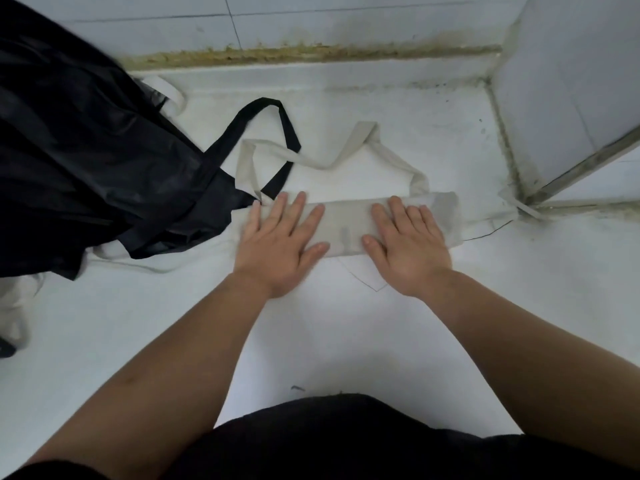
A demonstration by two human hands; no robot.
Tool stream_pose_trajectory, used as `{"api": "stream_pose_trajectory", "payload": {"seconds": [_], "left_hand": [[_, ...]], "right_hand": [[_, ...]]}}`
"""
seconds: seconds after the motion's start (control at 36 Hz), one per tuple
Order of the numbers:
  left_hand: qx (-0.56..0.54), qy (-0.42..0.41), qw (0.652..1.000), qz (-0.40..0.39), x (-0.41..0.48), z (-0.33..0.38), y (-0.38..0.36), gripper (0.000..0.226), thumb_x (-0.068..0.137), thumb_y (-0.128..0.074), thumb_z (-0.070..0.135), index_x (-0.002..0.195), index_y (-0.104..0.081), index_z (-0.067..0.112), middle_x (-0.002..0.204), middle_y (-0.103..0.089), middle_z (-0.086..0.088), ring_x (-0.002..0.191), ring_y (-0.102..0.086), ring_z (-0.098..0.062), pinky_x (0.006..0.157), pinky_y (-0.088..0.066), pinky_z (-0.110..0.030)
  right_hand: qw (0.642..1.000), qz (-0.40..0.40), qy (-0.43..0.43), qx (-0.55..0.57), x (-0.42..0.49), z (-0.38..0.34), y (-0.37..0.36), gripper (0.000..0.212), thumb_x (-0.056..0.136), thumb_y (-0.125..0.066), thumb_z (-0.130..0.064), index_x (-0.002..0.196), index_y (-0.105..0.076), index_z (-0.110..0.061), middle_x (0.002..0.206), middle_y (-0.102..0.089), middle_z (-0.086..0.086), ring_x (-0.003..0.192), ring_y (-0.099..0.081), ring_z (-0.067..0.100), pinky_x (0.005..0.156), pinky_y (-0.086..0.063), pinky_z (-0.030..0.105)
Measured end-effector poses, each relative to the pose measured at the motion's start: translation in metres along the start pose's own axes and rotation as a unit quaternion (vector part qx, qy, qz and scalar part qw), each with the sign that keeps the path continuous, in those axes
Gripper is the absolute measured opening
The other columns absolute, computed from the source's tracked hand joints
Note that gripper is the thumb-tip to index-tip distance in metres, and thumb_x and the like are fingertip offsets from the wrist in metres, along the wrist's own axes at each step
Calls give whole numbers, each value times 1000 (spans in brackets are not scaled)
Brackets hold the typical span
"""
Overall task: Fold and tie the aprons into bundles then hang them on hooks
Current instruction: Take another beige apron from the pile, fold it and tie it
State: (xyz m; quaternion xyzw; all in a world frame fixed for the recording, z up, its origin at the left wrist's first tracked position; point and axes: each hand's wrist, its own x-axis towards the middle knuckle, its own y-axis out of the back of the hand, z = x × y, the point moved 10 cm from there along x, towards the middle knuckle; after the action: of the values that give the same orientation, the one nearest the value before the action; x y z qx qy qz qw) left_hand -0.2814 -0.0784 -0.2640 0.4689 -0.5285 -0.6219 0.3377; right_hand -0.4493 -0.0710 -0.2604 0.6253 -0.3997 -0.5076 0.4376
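On the white bench, directly ahead of me, the beige apron lies folded into a long, flat band running left to right. Its cloth is thin and matte, with soft creases.

My left hand lies palm-down on the band's left end. My right hand lies palm-down right of the band's centre. The fingers of both hands are straight and spread, pressing flat on the cloth and gripping nothing. The hands are apart, with a bare stretch of band between them.

A beige strap, a flat tape, leaves the band near its right end. It loops away toward the wall and comes back to the band's left end.

The black apron, thin and slightly glossy, is a crumpled heap on the left. One edge reaches just beside my left little finger. Its black strap forms a narrow loop that lies across the beige strap. More beige cloth shows beneath the heap's near edge.

The wall is white tile. A rough yellow-brown stain runs along the joint where it meets the bench.
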Motion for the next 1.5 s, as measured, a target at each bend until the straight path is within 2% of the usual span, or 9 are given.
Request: {"api": "stream_pose_trajectory", "payload": {"seconds": [0.31,0.42,0.5,0.64,0.81,0.89,1.06,1.28,1.5], "left_hand": [[84,222,971,14,-27,-72,17,66,96,-2,57,152,9,24,159,21,-8,143,24,-32,110,13,-61],[-52,305,940,141,-60,-76,35,63,99,-34,43,151,-23,10,158,-10,-20,143,-14,-39,111,-14,-60],[-159,314,907,230,-82,-67,40,57,89,-41,37,132,-48,1,133,-46,-25,112,-46,-43,88,-41,-51],[-454,513,707,176,-124,-64,-8,54,92,-58,31,130,-36,1,130,-42,-18,112,-50,-37,90,-43,-41],[-679,527,478,181,-111,-44,-25,51,75,-74,28,111,-46,6,102,-65,-7,81,-64,-21,58,-46,-26],[-705,533,431,182,-110,-43,-30,43,76,-75,29,107,-55,6,91,-63,-4,66,-55,-14,53,-41,-22],[-678,472,517,227,-91,-49,-13,33,78,-74,16,103,-52,19,88,-59,9,77,-58,-10,59,-44,-18],[-347,193,888,234,-53,-21,30,31,80,-55,-8,108,-64,4,106,-64,-15,96,-59,-34,82,-46,-34],[-104,-18,969,224,-36,10,26,41,77,-42,6,103,-74,5,107,-72,-10,89,-70,-32,76,-56,-35]], "right_hand": [[1000,-19,-6,12,-4,3,-1,82,84,2,-65,151,-9,-21,159,-4,5,144,-8,24,117,7,34],[999,-35,-15,23,-8,3,-3,66,97,-16,-56,152,-6,-21,160,0,4,145,-5,24,118,7,35],[999,-38,-22,25,-12,2,-4,66,97,-16,-55,152,-6,-21,160,0,4,145,-5,24,119,6,36],[999,-41,-29,21,-19,-5,-7,65,97,-16,-54,152,-6,-20,160,0,7,145,-7,26,118,5,37],[999,-39,-5,29,-22,-23,-8,66,97,-20,-56,152,-9,-20,160,-2,7,145,-7,25,117,5,37],[999,-38,-4,36,-23,-24,-9,67,97,-22,-56,152,-10,-21,160,-2,7,145,-7,25,117,5,36],[999,-31,0,34,-24,-23,-9,67,97,-23,-56,152,-10,-21,160,-2,6,144,-8,25,117,6,36],[999,-28,9,39,-23,-24,-7,66,97,-23,-56,152,-9,-22,160,-1,4,144,-5,24,116,9,35],[998,-8,13,61,-22,-22,-7,73,91,-18,-63,151,-16,-22,159,-6,3,144,-8,21,115,10,32]]}}
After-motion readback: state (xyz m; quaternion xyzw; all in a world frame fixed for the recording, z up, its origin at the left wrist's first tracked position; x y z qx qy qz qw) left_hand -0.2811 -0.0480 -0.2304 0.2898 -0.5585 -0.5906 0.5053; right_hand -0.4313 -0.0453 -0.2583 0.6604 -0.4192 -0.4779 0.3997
